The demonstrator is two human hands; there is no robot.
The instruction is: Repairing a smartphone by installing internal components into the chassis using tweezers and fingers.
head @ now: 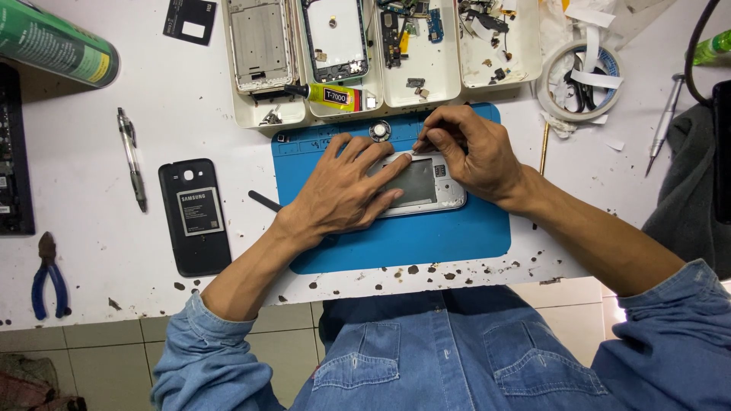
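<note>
Pressing flat, open left hand (343, 190) on silver phone frame (423, 185) atop blue mat (457, 236); right hand (468, 148) pinching its top edge.

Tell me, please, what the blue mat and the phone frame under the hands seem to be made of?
The blue mat looks like soft silicone or rubber: matte, rounded corners, moulded recesses along its top edge. The phone frame looks like silver plastic or painted metal; its glossy rim catches light, so which one stays open. The left hand presses it flat.

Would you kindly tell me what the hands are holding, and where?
The left hand presses flat on the silver phone frame, steadying it on the blue mat. The right hand pinches at its top edge; any tool is hidden.
</note>
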